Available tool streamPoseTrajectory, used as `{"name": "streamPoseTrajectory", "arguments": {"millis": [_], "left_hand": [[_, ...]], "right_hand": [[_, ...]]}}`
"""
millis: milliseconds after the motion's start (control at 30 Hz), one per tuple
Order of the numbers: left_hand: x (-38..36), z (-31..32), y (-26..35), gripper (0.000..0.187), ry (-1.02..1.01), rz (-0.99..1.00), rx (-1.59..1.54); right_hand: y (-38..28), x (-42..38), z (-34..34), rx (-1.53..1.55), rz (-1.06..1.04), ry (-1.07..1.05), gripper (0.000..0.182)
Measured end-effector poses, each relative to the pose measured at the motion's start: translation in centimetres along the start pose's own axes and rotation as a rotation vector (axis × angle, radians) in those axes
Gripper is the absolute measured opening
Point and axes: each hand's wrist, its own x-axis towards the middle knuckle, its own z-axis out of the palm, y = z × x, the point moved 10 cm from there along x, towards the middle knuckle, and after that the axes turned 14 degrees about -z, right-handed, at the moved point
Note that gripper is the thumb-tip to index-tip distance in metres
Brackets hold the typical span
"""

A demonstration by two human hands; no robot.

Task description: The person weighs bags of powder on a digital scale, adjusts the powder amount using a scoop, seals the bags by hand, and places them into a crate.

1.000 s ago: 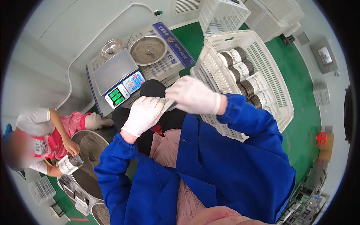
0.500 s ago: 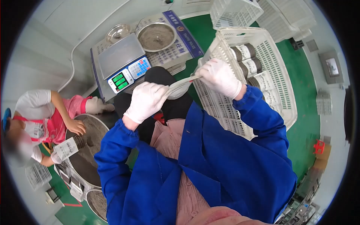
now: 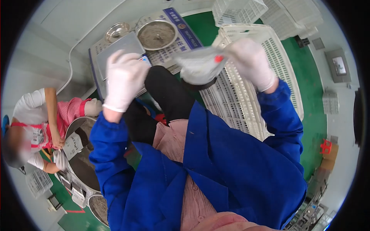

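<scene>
My left hand (image 3: 125,82), in a white glove, is raised in front of the scale (image 3: 115,52); motion blurs its fingers, and whether they hold anything is unclear. My right hand (image 3: 252,63), also gloved, grips the upper edge of a pale bag (image 3: 200,71) near a red spot. The blurred bag hangs tilted above my knees, with dark contents at its bottom. Beyond my right hand is a white slatted crate (image 3: 283,57), whose inside is largely hidden by the hand. A steel bowl (image 3: 157,35) of greyish grains stands beside the scale.
On the left, a co-worker (image 3: 48,125) holds a white labelled packet (image 3: 73,145) over a large steel tub (image 3: 83,169) of grey material. An empty steel bowl (image 3: 117,32) stands behind the scale. More white crates (image 3: 239,11) are at the back, and a red stool (image 3: 325,146) at far right.
My left hand has let go of the bag and moved up and left. My right hand has moved right and up with the bag, which now hangs open to view. The co-worker's packet has tipped lower.
</scene>
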Motion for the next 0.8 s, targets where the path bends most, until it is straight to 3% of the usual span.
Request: {"name": "streamPoseTrajectory", "arguments": {"millis": [100, 167, 200, 233, 300, 367, 567, 633, 667, 733, 767, 800], "left_hand": [[-2.1, 0.6, -8.4, 0.010, 0.102, -0.352, -0.115], [-5.2, 4.0, -11.4, 0.014, 0.048, -0.585, -0.361], [-7.5, 7.6, -12.9, 0.018, -0.104, -0.766, -0.482], [-8.7, 9.7, -12.6, 0.020, -0.155, -0.765, -0.553], [-12.1, 14.4, -13.3, 0.020, -0.224, -0.960, -0.722], [-14.5, 17.5, -14.0, 0.020, -0.164, -0.994, -0.810], [-26.2, 23.7, -14.8, 0.025, -0.086, -1.469, -1.127], [-30.1, 25.7, -16.3, 0.024, -0.118, -1.559, -1.148], [-28.8, 24.7, -15.9, 0.024, -0.090, -1.557, -1.152], [-27.2, 23.6, -16.0, 0.023, -0.018, -1.523, -1.167], [-27.5, 23.8, -16.7, 0.024, 0.013, -1.521, -1.134], [-28.1, 24.4, -17.0, 0.023, 0.001, -1.544, -1.125]], "right_hand": [[6.3, -3.7, -6.8, -0.044, 0.386, 0.187, 0.014], [9.5, -6.5, -9.8, -0.251, 0.614, 0.063, 0.018], [11.1, -7.7, -10.4, -0.473, 0.593, -0.103, 0.023], [12.9, -9.6, -10.6, -0.404, 0.706, -0.095, 0.025], [16.2, -13.9, -9.7, -0.259, 0.918, -0.069, 0.030], [20.5, -19.2, -7.8, -0.033, 1.042, 0.013, 0.038], [28.8, -34.0, -3.4, 0.210, 1.465, 0.533, 0.029], [34.8, -43.4, 0.6, 0.132, 1.418, 0.322, 0.031], [34.9, -44.6, 3.9, -0.039, 1.295, -0.194, 0.040], [33.0, -44.7, 6.5, -0.257, 1.218, -0.430, 0.060], [30.8, -44.3, 6.2, -0.306, 1.310, -0.157, 0.070], [30.1, -44.8, 7.7, -0.295, 1.296, -0.180, 0.073]]}}
